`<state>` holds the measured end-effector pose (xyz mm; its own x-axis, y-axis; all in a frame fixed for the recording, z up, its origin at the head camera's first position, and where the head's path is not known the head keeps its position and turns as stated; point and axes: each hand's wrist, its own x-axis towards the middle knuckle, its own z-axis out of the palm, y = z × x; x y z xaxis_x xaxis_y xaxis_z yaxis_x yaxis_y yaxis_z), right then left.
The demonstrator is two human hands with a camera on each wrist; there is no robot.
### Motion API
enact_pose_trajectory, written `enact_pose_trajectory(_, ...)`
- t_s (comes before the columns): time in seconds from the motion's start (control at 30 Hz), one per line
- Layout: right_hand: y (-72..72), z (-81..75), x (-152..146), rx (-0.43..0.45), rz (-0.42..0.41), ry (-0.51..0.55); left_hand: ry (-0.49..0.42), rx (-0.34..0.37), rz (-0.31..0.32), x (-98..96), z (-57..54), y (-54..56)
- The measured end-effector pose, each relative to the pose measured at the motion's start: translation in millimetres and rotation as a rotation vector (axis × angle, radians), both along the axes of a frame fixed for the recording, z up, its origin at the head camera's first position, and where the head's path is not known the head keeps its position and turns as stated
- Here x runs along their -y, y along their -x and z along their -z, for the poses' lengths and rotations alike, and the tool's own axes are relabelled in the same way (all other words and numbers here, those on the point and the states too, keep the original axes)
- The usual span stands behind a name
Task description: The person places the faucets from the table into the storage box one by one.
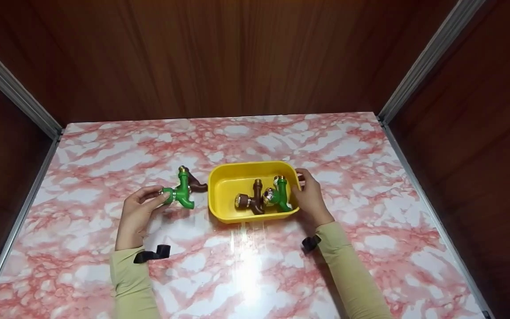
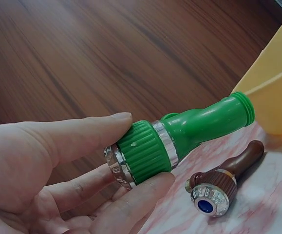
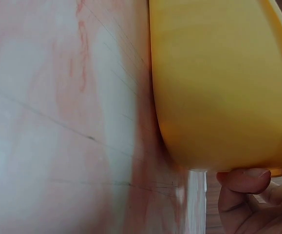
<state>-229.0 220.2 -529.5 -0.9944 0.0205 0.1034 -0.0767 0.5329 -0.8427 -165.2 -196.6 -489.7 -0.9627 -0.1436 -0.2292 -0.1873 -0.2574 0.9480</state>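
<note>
In the head view my left hand (image 1: 137,212) pinches a green tap (image 1: 184,188) by its ribbed knob, thumb on one side and fingers on the other. The left wrist view shows the same green tap (image 2: 184,131) raised above the marbled surface. A brown tap (image 1: 198,185) lies beyond it, partly hidden; its silver-and-blue knob end (image 2: 211,200) shows in the left wrist view. My right hand (image 1: 312,197) grips the right end of a yellow tub (image 1: 224,170). Inside the tub are a brown tap (image 1: 257,195) and green tap pieces (image 1: 283,190), which overlap.
The tub stands on a pink-and-white marbled tabletop (image 1: 210,274). A brown wood-grain panel (image 1: 219,57) rises behind it, with metal-edged panels at both sides. Black straps (image 1: 153,254) are around the wrists.
</note>
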Motion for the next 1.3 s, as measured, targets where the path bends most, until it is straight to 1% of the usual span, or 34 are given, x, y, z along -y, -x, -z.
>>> enact_pose_trajectory(0.17,0.0,0.0,0.2,-0.004,0.002,0.007,-0.028,0.002,0.008,-3.2,-0.9,-0.2)
enact_pose_trajectory(0.27,0.3,0.3,0.2,0.003,0.007,0.004,-0.033,-0.01,0.014,-5.5,-1.2,-0.7)
enact_pose_trajectory(0.57,0.2,0.2,0.2,-0.002,0.007,0.004,0.014,-0.047,0.028,-15.7,-1.0,3.3)
enact_pose_trajectory(0.63,0.4,-0.1,0.2,0.003,0.006,0.007,0.012,-0.053,0.033,-18.3,-1.2,4.4)
enact_pose_trajectory(0.73,0.5,-0.6,0.4,0.008,0.003,0.007,0.005,-0.045,0.046,-21.8,-2.0,5.5)
enact_pose_trajectory(1.07,0.8,-0.3,0.4,0.002,0.014,0.0,0.043,-0.015,0.085,-34.4,-5.2,8.5)
enact_pose_trajectory(1.3,1.2,0.9,0.8,0.005,0.015,0.013,0.018,-0.01,0.089,-41.2,-6.6,11.2)
